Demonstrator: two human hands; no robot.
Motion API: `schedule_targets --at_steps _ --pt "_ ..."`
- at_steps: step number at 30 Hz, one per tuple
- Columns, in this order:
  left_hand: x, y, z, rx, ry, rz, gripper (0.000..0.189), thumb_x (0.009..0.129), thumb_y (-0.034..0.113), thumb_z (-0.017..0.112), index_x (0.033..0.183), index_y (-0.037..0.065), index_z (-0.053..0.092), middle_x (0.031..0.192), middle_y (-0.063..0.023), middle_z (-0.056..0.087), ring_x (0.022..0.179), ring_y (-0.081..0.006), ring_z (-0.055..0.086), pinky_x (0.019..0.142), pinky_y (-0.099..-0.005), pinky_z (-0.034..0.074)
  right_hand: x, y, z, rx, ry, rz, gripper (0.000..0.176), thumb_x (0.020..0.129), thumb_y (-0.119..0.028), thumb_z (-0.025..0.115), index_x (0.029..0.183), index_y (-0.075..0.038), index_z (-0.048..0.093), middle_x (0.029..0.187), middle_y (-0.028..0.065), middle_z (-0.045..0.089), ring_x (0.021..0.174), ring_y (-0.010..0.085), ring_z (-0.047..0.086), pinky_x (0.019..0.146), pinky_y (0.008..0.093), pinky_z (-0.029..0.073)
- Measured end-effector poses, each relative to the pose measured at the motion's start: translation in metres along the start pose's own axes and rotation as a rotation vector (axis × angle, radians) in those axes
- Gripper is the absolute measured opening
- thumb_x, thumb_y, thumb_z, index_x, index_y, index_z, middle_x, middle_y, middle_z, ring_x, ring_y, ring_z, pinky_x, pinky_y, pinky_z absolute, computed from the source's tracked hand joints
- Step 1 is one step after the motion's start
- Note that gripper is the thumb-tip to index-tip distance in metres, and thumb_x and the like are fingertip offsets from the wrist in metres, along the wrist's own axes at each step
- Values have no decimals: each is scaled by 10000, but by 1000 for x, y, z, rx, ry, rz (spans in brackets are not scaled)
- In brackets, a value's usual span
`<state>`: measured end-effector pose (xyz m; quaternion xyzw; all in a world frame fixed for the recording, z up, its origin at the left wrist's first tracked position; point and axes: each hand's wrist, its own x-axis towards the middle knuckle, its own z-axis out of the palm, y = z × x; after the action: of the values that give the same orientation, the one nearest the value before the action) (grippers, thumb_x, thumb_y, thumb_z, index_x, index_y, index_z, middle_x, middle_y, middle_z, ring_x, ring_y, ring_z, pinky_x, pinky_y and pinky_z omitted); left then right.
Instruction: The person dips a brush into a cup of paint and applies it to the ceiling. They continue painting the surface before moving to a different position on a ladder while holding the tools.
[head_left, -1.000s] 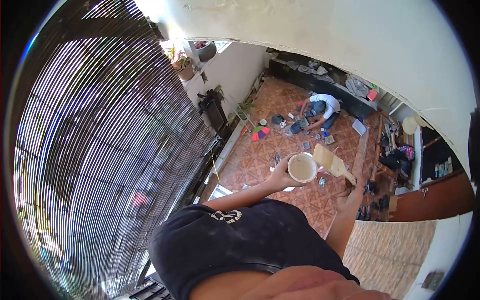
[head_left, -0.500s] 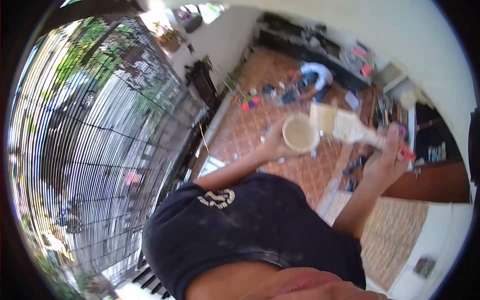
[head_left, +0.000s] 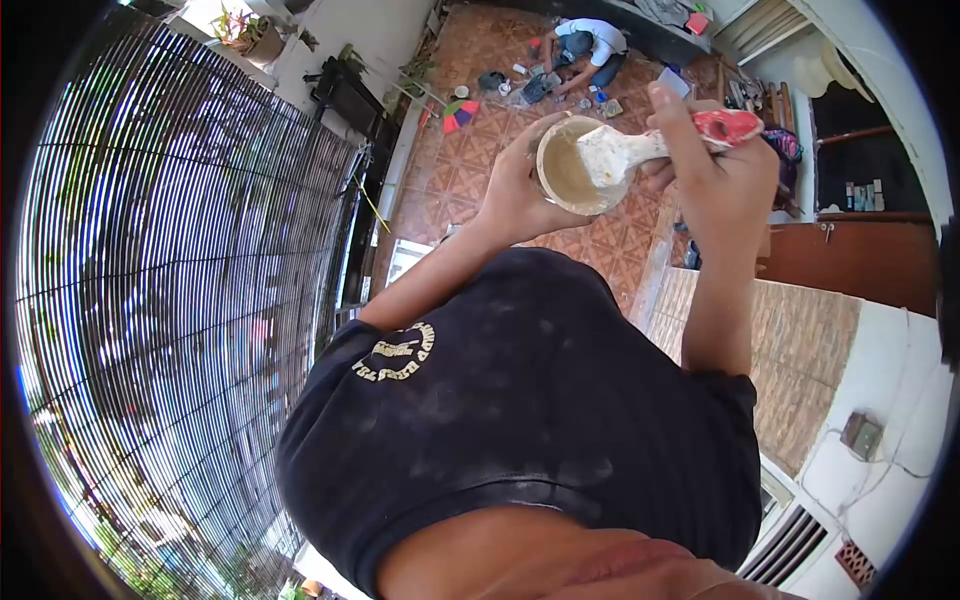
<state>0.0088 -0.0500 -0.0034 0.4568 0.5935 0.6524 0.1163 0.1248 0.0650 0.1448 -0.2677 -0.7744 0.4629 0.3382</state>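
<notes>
My left hand [head_left: 513, 190] is wrapped round a small cup [head_left: 567, 203] with cream-coloured paint inside, held up in front of my chest with its mouth facing me. In my right hand [head_left: 722, 170] is a paintbrush [head_left: 648, 146] with a red-ended handle and a paint-smeared white head. The brush's bristles are inside the cup, so their tips are hidden. The fingers of the right hand close round the handle.
Below on the brown tiled floor, a person [head_left: 597, 45] in a light shirt crouches among scattered items. A slatted blind [head_left: 190, 270] runs along the left. On the right are a dark recess [head_left: 855, 140] and a brown wooden panel [head_left: 860, 265].
My right hand has brought the brush left, and its bristles have gone from beside the cup into it. The camera view has tilted, so the cup and hands sit higher in view.
</notes>
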Motion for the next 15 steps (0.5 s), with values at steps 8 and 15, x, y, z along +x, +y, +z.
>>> schedule_targets --at_steps 8,15 --pt "6 -8 3 102 -32 54 1000 516 228 940 1353 -34 458 1197 -150 657 1126 -260 646 971 -368 497 4 21 3 -163 -27 -85 253 887 -195 747 812 43 711 591 41 648 486 63 607 465 200 448" --pt "13 -22 7 18 -31 46 974 522 223 934 1342 -26 471 1183 -146 662 1110 -255 652 973 -363 495 11 10 -5 97 118 77 276 890 -185 738 793 70 694 631 94 654 466 121 613 410 227 452"
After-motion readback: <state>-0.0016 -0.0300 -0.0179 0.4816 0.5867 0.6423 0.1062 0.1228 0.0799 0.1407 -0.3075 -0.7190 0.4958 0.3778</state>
